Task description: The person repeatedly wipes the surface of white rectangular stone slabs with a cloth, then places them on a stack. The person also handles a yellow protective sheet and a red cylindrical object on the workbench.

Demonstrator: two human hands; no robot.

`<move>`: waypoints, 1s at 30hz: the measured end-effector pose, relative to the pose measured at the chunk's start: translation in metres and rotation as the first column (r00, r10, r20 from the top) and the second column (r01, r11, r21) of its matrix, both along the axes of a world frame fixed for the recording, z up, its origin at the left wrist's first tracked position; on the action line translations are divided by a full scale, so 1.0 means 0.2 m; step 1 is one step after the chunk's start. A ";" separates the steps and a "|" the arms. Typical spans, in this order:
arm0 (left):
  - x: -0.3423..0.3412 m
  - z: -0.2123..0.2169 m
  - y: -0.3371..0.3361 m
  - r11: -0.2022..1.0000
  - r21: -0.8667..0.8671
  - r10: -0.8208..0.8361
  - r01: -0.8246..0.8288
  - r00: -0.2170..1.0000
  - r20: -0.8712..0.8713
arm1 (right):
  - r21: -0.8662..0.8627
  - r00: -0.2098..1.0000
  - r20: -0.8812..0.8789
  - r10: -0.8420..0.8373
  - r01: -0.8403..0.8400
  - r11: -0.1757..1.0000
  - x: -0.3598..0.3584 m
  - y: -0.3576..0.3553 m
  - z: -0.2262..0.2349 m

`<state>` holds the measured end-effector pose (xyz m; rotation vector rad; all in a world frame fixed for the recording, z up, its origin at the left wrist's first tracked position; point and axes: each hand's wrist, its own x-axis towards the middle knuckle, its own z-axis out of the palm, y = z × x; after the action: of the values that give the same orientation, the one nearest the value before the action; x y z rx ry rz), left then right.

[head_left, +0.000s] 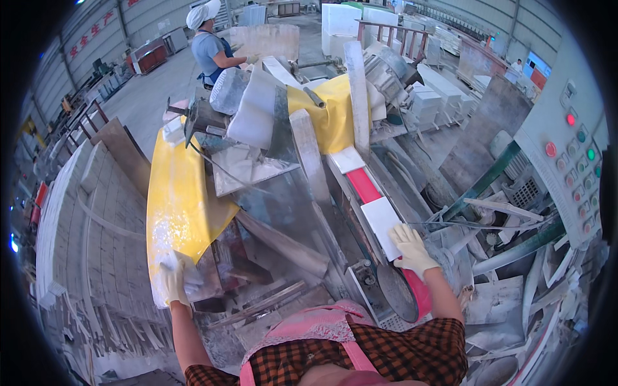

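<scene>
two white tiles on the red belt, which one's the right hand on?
The nearer white tile, low on the red belt: the gloved right hand rests on its near end. The other white tile sits farther up, untouched.

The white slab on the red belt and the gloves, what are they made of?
The white slab looks like cut stone or ceramic tile: flat, matte, square-edged, amid pale dust. The gloves on the right hand and left hand look like dusty knitted cotton, soft and creased.

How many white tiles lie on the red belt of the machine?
2 white tiles: one under the gloved right hand, one farther up the red belt. More may be hidden.
</scene>
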<state>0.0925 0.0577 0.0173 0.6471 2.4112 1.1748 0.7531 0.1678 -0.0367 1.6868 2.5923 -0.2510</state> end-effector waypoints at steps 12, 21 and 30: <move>0.01 0.01 -0.01 0.999 -0.048 -0.001 -0.005 0.993 -0.116 | 0.280 0.989 -0.080 -0.126 0.144 0.949 -0.14 -0.04 -0.09; -0.01 -0.01 -0.02 0.999 0.044 -0.009 0.011 0.999 -0.050 | 0.404 0.977 0.211 0.040 -0.125 0.906 -0.25 0.20 -0.06; 0.15 0.13 -0.05 0.990 0.106 0.076 -0.092 0.986 0.148 | 0.394 0.961 0.274 -0.032 -0.081 0.916 -0.33 0.38 -0.12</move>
<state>0.1233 0.0470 0.0428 0.4798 2.2837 1.3522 0.6872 0.2435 -0.0608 1.6439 2.5681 0.5210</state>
